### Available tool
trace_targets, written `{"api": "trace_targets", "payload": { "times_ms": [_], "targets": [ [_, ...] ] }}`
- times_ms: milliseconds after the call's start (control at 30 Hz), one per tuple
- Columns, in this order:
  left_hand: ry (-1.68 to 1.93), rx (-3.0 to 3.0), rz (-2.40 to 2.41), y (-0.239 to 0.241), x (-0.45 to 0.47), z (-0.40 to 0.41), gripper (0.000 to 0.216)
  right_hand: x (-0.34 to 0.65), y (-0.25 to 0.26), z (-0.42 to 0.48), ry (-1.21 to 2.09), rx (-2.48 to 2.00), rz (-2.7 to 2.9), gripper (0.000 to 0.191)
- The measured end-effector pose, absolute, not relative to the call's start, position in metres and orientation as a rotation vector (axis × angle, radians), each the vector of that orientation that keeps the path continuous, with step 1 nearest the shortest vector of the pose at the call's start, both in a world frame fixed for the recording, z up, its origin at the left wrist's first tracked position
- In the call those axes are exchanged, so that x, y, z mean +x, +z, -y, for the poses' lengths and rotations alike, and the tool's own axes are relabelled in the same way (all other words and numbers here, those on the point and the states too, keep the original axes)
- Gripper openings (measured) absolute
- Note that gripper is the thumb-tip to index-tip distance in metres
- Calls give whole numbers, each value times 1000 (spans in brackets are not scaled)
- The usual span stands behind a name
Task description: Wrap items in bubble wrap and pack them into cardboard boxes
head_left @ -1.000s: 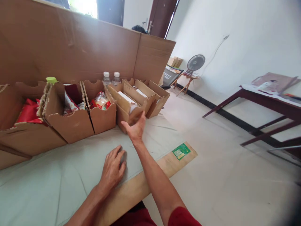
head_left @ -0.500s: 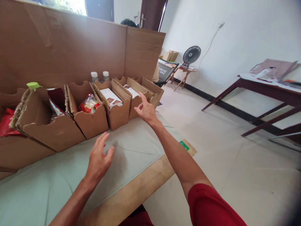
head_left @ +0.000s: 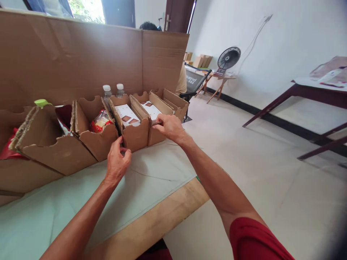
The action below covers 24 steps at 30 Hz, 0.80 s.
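My right hand (head_left: 173,128) pinches the front wall of a cardboard box (head_left: 157,136), which has a white piece with cut-outs (head_left: 150,110) inside. My left hand (head_left: 118,160) is at the lower front corner of the neighbouring cardboard box (head_left: 137,136). Its fingertips reach the gap beside that box, with the thumb apart and nothing seen in the grasp. That box holds another white piece with cut-outs (head_left: 127,113). Further left, a box (head_left: 101,144) contains a red and clear plastic packet (head_left: 101,122).
More cardboard boxes (head_left: 54,153) continue the row leftward, one with a red item (head_left: 9,148). Two white-capped bottles (head_left: 106,90) stand behind. A tall cardboard panel (head_left: 94,57) backs the row. Beyond are a person's head (head_left: 148,26), a fan (head_left: 229,57) and a dark table (head_left: 311,88).
My right hand has come down onto the box's front wall and closed on it. My left hand has moved forward to the neighbouring box's corner. The view has turned slightly left.
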<state>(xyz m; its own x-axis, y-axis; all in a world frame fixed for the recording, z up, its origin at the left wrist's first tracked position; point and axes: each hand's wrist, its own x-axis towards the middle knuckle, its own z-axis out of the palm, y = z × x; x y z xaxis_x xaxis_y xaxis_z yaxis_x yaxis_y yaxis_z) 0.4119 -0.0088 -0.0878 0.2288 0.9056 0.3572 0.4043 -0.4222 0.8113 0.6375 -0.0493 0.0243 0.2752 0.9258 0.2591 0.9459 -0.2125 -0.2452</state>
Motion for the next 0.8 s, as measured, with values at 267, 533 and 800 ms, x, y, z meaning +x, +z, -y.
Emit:
{"api": "trace_targets", "payload": {
  "times_ms": [267, 533, 800],
  "targets": [
    [996, 1938, -1123, -101, 380, 31, 69, 607, 28, 80, -105, -1942, 1611, 51],
    [885, 2143, -979, -155, 276, 140, 38, 494, 37, 33, 211, -1765, 2085, 70],
    [1188, 1973, -1105, -152, 254, 151, 23, 469, 23, 17, 106, -1964, 2170, 23]
  ]
}}
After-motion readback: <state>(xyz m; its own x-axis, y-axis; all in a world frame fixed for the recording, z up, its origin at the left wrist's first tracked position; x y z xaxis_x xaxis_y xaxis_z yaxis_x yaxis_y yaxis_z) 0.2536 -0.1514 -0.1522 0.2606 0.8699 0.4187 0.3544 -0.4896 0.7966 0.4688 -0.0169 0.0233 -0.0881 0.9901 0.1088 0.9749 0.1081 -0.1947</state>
